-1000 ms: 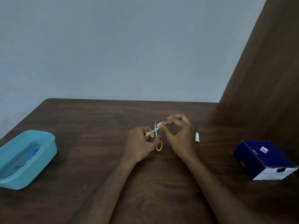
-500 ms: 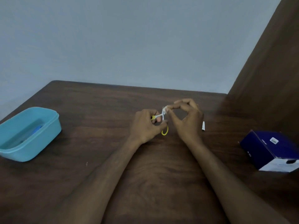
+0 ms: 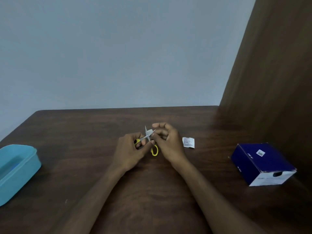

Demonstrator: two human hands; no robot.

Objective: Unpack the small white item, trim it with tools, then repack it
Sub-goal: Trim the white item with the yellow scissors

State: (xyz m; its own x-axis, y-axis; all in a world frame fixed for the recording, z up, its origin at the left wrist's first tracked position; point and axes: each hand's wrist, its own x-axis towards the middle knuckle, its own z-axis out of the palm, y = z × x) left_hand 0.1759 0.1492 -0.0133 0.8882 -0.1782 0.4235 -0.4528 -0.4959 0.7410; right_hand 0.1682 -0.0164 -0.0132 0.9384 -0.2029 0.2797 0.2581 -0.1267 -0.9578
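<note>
While the left hand grips open yellow-handled scissors, the right hand pinches the small white item between the blades, just left of the torn wrapper.

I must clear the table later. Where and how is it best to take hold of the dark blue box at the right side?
Grip the blue box across its two long side faces, coming down from above. It lies flat and apart from the wrapper and both hands, so the fingers have room on both sides. Probably avoid the white end face, which has a cut-out hole.
</note>
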